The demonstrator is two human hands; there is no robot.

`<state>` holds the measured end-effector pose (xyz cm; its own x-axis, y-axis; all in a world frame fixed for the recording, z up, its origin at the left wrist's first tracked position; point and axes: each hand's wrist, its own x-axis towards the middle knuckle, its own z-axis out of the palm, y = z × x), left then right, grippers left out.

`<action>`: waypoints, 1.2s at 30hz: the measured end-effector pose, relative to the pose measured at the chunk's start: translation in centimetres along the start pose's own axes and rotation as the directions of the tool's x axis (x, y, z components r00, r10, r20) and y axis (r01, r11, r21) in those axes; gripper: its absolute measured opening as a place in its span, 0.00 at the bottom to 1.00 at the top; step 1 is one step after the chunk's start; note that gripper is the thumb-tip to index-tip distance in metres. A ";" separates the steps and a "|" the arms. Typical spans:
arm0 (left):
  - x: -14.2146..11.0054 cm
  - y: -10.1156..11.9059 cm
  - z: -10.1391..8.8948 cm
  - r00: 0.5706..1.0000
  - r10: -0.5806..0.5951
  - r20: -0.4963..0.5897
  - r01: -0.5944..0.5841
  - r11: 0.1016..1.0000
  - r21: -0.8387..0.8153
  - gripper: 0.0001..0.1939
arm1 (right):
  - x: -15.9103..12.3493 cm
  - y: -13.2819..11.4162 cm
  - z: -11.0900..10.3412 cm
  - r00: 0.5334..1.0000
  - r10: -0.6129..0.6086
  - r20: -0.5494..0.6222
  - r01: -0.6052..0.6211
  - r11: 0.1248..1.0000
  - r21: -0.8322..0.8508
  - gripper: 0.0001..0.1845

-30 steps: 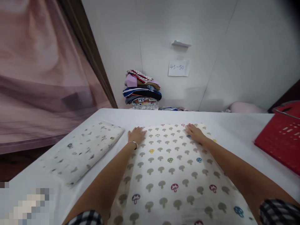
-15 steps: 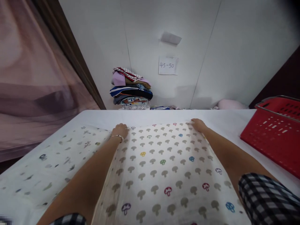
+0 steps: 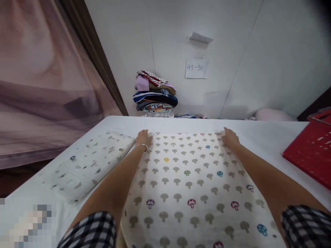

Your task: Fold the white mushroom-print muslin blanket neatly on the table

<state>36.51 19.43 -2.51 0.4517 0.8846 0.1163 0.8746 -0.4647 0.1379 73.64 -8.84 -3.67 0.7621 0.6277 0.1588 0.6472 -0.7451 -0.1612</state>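
Note:
A white cloth printed with mushrooms [image 3: 188, 182] lies spread on the white table [image 3: 258, 137] in front of me. My left hand [image 3: 144, 137] rests on its far left corner, fingers curled over the edge, a thin bracelet on the wrist. My right hand [image 3: 229, 137] rests on the far right corner in the same way. Both arms stretch forward along the cloth's two sides. Whether the fingers pinch the cloth or only press on it is hard to tell.
A folded white cloth with small prints [image 3: 88, 165] lies to the left. A red plastic basket [image 3: 310, 151] stands at the right. A stack of folded clothes [image 3: 155, 96] sits by the wall under a paper note [image 3: 196, 68]. A pink curtain [image 3: 38, 86] hangs left.
Both hands have slid outward from the far middle of the mushroom cloth to its far corners. The camera view swung left and back.

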 end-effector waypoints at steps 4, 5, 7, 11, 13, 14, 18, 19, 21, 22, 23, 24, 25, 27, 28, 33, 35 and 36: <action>-6.2 -0.8 -0.7 0.984 0.167 0.067 -0.170 0.985 0.029 0.28 | -4.6 0.1 0.1 0.949 -0.312 -0.035 0.310 0.949 -0.058 0.26; -8.2 -1.0 -0.5 0.973 0.208 0.095 -0.212 0.977 0.035 0.29 | -6.0 0.2 0.4 0.928 -0.371 -0.031 0.369 0.927 -0.065 0.26; -11.8 -1.3 -0.1 0.956 0.261 0.133 -0.267 0.963 0.028 0.32 | -8.8 0.5 1.2 0.901 -0.434 0.001 0.433 0.899 -0.064 0.26; -15.3 -1.6 0.3 0.947 0.267 0.177 -0.268 0.963 -0.019 0.34 | -11.5 1.1 2.2 0.901 -0.430 0.063 0.433 0.900 -0.050 0.28; -15.4 -1.4 0.0 0.949 0.237 0.206 -0.235 0.971 -0.033 0.35 | -11.8 0.9 2.1 0.915 -0.396 0.084 0.400 0.915 -0.046 0.29; -15.4 -1.2 -0.3 0.949 0.219 0.225 -0.215 0.976 -0.039 0.35 | -12.0 0.7 1.8 0.922 -0.376 0.094 0.381 0.923 -0.047 0.29; -17.3 -1.7 -1.6 0.926 0.220 0.308 -0.207 0.976 -0.073 0.36 | -15.2 0.1 0.7 0.906 -0.415 0.080 0.419 0.907 -0.043 0.30; -18.4 -2.1 -1.9 0.916 0.241 0.320 -0.225 0.971 -0.086 0.36 | -16.6 0.2 0.5 0.884 -0.461 0.071 0.464 0.885 -0.036 0.30; -21.1 -3.1 -2.5 0.902 0.279 0.330 -0.255 0.960 -0.117 0.37 | -19.5 0.7 0.4 0.829 -0.555 0.066 0.557 0.830 -0.022 0.29; -22.5 -3.7 -2.7 0.900 0.288 0.328 -0.257 0.957 -0.135 0.37 | -20.9 1.1 0.3 0.806 -0.588 0.065 0.590 0.807 -0.019 0.28; -23.8 -4.3 -2.9 0.901 0.289 0.323 -0.251 0.956 -0.154 0.37 | -22.1 1.5 0.3 0.792 -0.608 0.058 0.609 0.793 -0.020 0.28; -25.1 -4.9 -3.1 0.905 0.283 0.318 -0.239 0.956 -0.171 0.37 | -23.2 1.7 0.2 0.786 -0.617 0.047 0.618 0.786 -0.022 0.28; -26.1 -5.3 -3.3 0.911 0.270 0.312 -0.221 0.958 -0.183 0.36 | -24.1 1.8 0.1 0.782 -0.622 0.035 0.623 0.782 -0.025 0.27; -28.0 -6.1 -3.4 0.927 0.236 0.293 -0.183 0.964 -0.195 0.35 | -25.8 1.5 -0.1 0.764 -0.645 0.015 0.645 0.763 -0.024 0.27; -28.8 -6.4 -3.4 0.935 0.216 0.280 -0.164 0.967 -0.196 0.34 | -26.7 1.0 -0.2 0.736 -0.677 0.015 0.677 0.736 -0.017 0.27; -31.8 -7.0 -3.5 0.972 0.142 0.187 -0.104 0.974 -0.202 0.31 | -30.6 -2.3 -1.2 0.534 -0.845 0.024 0.843 0.535 0.051 0.28; -32.3 -7.2 -3.8 0.981 0.127 0.145 -0.094 0.973 -0.211 0.29 | -31.3 -3.5 -1.9 0.513 -0.858 0.022 0.854 0.512 0.090 0.29; -32.2 -7.2 -4.0 0.985 0.119 0.125 -0.089 0.971 -0.222 0.27 | -31.5 -4.1 -2.3 0.504 -0.863 0.028 0.856 0.504 0.116 0.30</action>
<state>14.96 -5.87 -3.35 0.5712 0.8208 0.0084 0.7698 -0.5392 0.3417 46.91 -26.08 -5.79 -0.1739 0.9658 0.1922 0.9804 0.1881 -0.0583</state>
